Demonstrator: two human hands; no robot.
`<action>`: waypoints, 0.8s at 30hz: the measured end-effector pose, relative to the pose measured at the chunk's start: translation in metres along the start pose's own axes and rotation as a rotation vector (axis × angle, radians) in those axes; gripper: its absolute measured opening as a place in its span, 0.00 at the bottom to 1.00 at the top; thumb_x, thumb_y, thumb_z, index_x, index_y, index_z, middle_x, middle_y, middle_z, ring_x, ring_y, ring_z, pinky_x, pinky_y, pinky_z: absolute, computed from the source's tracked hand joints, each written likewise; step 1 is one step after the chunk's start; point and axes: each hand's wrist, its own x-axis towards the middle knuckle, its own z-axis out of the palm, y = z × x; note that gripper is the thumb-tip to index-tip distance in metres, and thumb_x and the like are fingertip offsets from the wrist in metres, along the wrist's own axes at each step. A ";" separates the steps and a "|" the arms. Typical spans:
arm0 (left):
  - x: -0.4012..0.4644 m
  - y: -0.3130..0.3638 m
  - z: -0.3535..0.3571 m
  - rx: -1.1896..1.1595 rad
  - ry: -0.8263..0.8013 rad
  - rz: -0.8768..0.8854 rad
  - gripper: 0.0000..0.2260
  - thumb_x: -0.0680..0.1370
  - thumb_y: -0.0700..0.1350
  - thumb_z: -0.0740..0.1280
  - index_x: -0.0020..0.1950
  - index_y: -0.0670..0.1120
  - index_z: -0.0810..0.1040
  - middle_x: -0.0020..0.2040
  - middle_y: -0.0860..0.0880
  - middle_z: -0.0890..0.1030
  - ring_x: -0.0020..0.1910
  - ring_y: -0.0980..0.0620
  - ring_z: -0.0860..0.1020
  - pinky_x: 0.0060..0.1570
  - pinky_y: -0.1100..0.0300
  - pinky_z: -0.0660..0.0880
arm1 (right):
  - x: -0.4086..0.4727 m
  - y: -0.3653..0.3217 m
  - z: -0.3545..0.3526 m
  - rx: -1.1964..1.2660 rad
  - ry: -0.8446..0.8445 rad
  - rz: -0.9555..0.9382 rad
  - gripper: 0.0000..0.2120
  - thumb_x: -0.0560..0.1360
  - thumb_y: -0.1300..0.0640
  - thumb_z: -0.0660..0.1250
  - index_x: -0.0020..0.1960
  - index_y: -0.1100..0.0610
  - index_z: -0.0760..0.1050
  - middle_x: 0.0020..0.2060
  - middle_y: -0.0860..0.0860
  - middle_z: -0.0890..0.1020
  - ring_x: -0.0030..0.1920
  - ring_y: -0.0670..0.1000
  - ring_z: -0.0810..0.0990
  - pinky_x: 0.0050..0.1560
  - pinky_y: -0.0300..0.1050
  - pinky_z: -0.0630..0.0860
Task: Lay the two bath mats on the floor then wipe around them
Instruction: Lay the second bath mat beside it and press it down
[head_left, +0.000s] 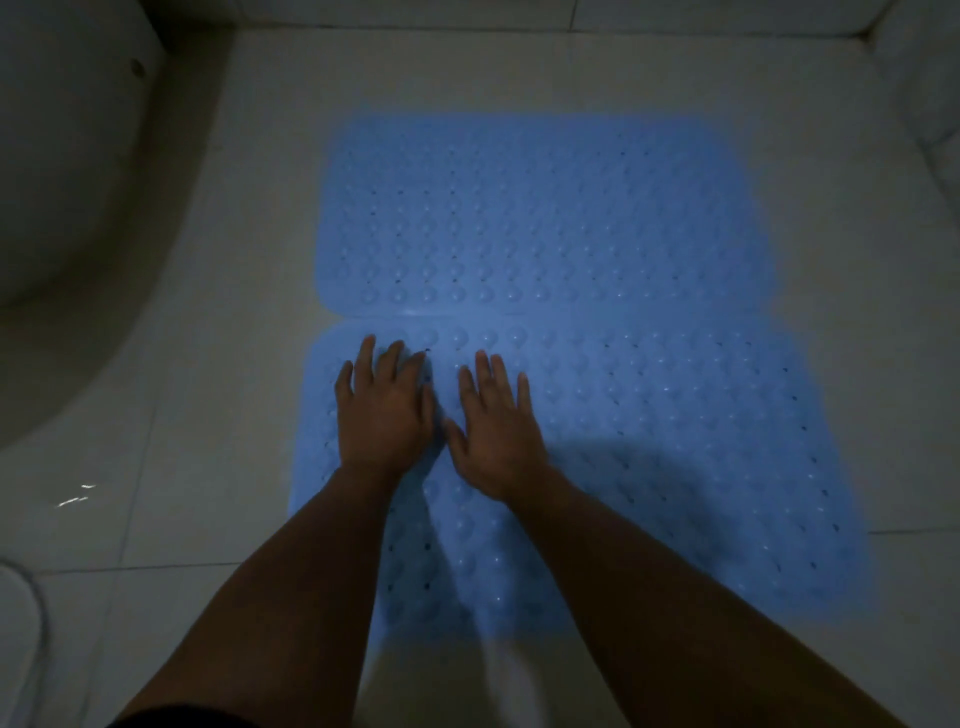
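Two light blue bath mats with raised bubbles and small holes lie flat on the white tiled floor, edge to edge. The far mat (545, 218) sits toward the back wall. The near mat (675, 441) lies closest to me, its far edge touching the other mat. My left hand (384, 410) presses palm down on the near mat's far left part, fingers spread. Beside it, my right hand (498, 426) also rests flat on the same mat, fingers apart. Neither hand holds anything.
A white toilet base (78, 171) curves along the left side. Another white rounded object (15, 623) shows at the lower left edge. A raised white ledge (914, 78) borders the back and right. Wet glints mark the floor tiles (156, 519) at left.
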 end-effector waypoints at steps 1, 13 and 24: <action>0.000 -0.008 0.002 0.022 -0.012 0.002 0.22 0.81 0.53 0.59 0.73 0.48 0.75 0.76 0.44 0.73 0.81 0.39 0.61 0.75 0.37 0.61 | 0.000 -0.004 0.009 -0.021 0.010 0.001 0.36 0.81 0.38 0.49 0.81 0.61 0.57 0.81 0.60 0.54 0.82 0.59 0.48 0.78 0.67 0.49; 0.014 -0.019 0.013 0.037 0.019 0.059 0.23 0.84 0.54 0.57 0.76 0.47 0.73 0.78 0.42 0.70 0.81 0.38 0.59 0.76 0.36 0.59 | 0.000 -0.005 0.022 -0.070 0.052 0.007 0.44 0.79 0.32 0.50 0.82 0.62 0.50 0.82 0.59 0.48 0.82 0.57 0.42 0.79 0.65 0.45; -0.009 -0.015 -0.030 0.007 0.097 0.008 0.23 0.84 0.54 0.54 0.73 0.47 0.75 0.76 0.43 0.72 0.80 0.38 0.62 0.75 0.36 0.61 | 0.038 0.001 -0.052 0.188 -0.356 0.062 0.22 0.84 0.47 0.52 0.73 0.56 0.68 0.78 0.59 0.64 0.78 0.59 0.62 0.77 0.57 0.60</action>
